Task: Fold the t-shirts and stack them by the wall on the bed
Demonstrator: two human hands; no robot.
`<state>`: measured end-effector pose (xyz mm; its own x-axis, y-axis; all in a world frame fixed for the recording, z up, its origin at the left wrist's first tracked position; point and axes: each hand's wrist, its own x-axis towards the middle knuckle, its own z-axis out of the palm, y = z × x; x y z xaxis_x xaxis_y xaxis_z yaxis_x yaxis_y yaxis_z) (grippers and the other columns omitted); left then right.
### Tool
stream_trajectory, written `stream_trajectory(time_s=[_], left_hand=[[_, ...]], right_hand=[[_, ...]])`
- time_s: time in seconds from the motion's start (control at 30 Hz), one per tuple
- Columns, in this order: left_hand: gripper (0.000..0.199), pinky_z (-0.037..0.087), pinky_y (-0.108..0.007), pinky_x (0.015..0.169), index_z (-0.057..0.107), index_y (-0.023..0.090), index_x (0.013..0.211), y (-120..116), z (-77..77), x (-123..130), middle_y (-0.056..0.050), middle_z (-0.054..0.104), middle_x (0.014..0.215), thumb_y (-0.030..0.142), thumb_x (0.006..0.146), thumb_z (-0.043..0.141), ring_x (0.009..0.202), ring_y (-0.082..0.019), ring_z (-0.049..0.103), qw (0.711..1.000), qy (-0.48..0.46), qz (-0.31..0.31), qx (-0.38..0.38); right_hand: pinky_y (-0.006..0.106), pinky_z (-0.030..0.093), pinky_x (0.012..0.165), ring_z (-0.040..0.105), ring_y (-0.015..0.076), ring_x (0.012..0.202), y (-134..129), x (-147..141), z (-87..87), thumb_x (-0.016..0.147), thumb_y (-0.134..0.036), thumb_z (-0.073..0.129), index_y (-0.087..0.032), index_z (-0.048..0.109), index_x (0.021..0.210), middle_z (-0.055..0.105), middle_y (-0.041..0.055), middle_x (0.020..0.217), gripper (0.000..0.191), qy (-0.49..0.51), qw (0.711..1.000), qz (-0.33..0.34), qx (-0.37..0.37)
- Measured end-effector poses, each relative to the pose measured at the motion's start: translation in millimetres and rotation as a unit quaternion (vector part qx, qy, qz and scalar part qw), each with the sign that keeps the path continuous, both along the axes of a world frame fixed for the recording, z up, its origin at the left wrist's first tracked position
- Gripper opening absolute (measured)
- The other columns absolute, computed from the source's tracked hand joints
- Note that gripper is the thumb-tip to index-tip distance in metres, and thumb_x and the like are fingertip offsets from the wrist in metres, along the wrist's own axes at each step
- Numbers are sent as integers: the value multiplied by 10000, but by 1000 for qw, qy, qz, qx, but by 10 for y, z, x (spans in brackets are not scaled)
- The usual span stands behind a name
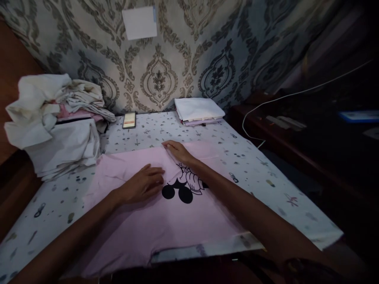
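A pink T-shirt (pixel 133 221) with a black cartoon-mouse print lies spread over the near part of the table. Its print faces up and looks upside down from here, and part of it is covered by a folded-over flap. My left hand (pixel 142 183) rests on the shirt left of the print, fingers stretched and slightly apart. At the shirt's far edge, my right hand (pixel 180 152) pinches the fabric at the corner of the flap, with its forearm crossing over the print's right side. The shirt's near edge hangs at the table's front.
Rumpled and folded clothes (pixel 65 130) are heaped at the left. A small stack of folded white cloth (pixel 199 108) sits at the back, with a phone-like object (pixel 129 120) to its left. A white cable (pixel 278 98) runs along the right, beside a dark surface. Patterned curtain (pixel 160 75) hangs behind.
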<state>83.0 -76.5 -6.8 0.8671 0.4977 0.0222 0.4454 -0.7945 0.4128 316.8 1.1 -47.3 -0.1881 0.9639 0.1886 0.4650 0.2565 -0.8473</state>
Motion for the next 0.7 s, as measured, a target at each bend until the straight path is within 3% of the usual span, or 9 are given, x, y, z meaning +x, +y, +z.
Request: stream_trajectory(time_s=[0.13,0.23,0.3,0.4,0.53,0.6,0.7], left_hand=[[462,249,-511,1222,522,218,1366,73,-107,162,-129,451,1550,494,1021,386,1468,-246,362,998,-29,47,36],[548,197,-546,1229,423,236,1468,111,-209,291,-121,355,1614,535,1010,392,1521,-263,249,999,11,16,46],[554,180,-549,1233,403,246,1484,88,-231,308,-108,353,1616,534,1011,394,1522,-256,248,999,30,-9,41],[513,228,-530,1223,439,244,1458,-24,-188,130,-100,398,1594,507,1023,373,1484,-243,334,999,8,22,39],[422,404,-465,1128,629,236,1263,-292,-72,-448,-107,560,1447,458,1020,365,1321,-257,524,992,-33,114,31],[399,465,-428,1066,665,249,1206,-475,-4,-767,-99,604,1366,467,993,408,1245,-266,576,984,-44,174,12],[355,501,-398,1003,678,280,1142,-773,115,-1138,-56,630,1272,482,963,447,1152,-270,619,960,-30,279,-18]], right_hand=[[369,448,1036,628,166,1122,-36,-14,-14,960,-162,450,-139,691,1117,701,111,1202,288,-1,1000,5,13],[388,448,1044,628,174,1124,-35,-52,-2,912,-129,496,-153,714,1052,703,101,1201,261,0,1000,3,16],[388,460,1034,640,177,1109,-47,-50,36,905,-127,490,-151,719,1043,713,100,1183,268,6,1000,-5,10],[388,475,1022,647,185,1111,-213,89,149,932,-166,458,-170,711,1085,721,83,1173,296,30,999,-32,12],[416,511,971,655,226,1087,-934,533,326,933,-310,550,-213,718,1082,725,64,1151,245,27,996,-85,32],[422,531,939,670,239,1053,-1465,765,356,931,-390,572,-225,717,1079,732,67,1111,265,12,987,-158,28],[437,551,908,692,255,1007,-2255,991,266,925,-484,574,-253,716,1070,738,75,1077,307,-29,958,-285,19]])
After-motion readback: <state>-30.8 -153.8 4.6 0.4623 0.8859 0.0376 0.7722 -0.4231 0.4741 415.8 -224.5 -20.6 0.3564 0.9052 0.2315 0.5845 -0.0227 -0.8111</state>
